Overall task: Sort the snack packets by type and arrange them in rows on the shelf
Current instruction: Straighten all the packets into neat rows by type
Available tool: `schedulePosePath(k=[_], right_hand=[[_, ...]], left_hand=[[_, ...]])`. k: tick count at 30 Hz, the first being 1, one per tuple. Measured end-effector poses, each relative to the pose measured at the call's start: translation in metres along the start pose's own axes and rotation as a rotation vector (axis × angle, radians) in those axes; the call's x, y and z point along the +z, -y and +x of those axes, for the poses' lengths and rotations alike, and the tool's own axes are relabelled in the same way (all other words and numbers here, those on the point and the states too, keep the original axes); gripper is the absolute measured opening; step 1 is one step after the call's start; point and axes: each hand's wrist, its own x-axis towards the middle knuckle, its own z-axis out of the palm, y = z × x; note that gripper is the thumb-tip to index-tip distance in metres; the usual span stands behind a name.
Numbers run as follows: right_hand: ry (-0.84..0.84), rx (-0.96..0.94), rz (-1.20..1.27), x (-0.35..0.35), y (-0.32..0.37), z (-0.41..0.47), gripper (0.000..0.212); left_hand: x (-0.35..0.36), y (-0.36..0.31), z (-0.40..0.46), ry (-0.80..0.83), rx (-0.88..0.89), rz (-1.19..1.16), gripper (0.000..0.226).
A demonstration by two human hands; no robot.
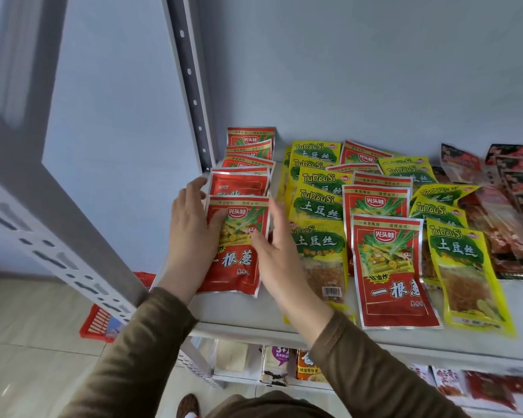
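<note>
Head view: both hands bracket the front red packet (pixel 237 245) of the row nearest the grey upright (pixel 194 95) — left hand (pixel 191 233) flat along its upright-side edge with the thumb lying on its face, right hand (pixel 272 245) with straight fingers against the far edge, neither gripping. To do it well, I'd square this packet so it overlaps the one behind evenly. Keep it clear of the yellow packets (pixel 317 206) on the side away from the upright.
</note>
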Motion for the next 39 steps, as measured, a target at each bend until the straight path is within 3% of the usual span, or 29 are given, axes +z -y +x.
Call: schedulePosePath(k=[3, 6, 10, 15, 17, 20, 24, 28, 39], right_hand=[[0.039, -0.08, -0.213, 0.004, -0.005, -0.01, 0.071], [0.05, -0.099, -0.326, 0.011, -0.006, -0.012, 0.076], [0.06, -0.027, -0.323, 0.02, -0.002, -0.008, 0.071], [0.018, -0.154, -0.243, 0.021, 0.018, -0.012, 0.065], [-0.054, -0.215, -0.229, -0.001, 0.023, -0.01, 0.062], [-0.121, -0.059, -0.121, -0.039, 0.023, 0.001, 0.056], [-0.184, 0.162, 0.06, -0.068, 0.013, 0.011, 0.057], [-0.262, 0.2, 0.118, -0.082, 0.011, 0.019, 0.059], [-0.278, 0.188, -0.006, -0.096, 0.012, 0.042, 0.06]], left_hand=[[-0.009, 0.007, -0.01, -0.087, 0.067, -0.021, 0.05], [-0.014, 0.011, -0.017, 0.002, 0.07, -0.023, 0.053], [-0.008, 0.01, -0.028, 0.201, 0.003, -0.058, 0.059], [-0.032, 0.009, -0.024, 0.135, -0.012, 0.051, 0.068], [-0.035, -0.005, -0.023, 0.068, 0.063, 0.051, 0.067], [-0.018, -0.04, -0.025, 0.091, 0.24, 0.04, 0.059], [0.032, -0.073, -0.039, 0.382, 0.456, 0.28, 0.062], [0.071, -0.088, -0.046, 0.569, 0.518, 0.429, 0.064], [0.079, -0.087, -0.042, 0.508, 0.437, 0.448, 0.064]])
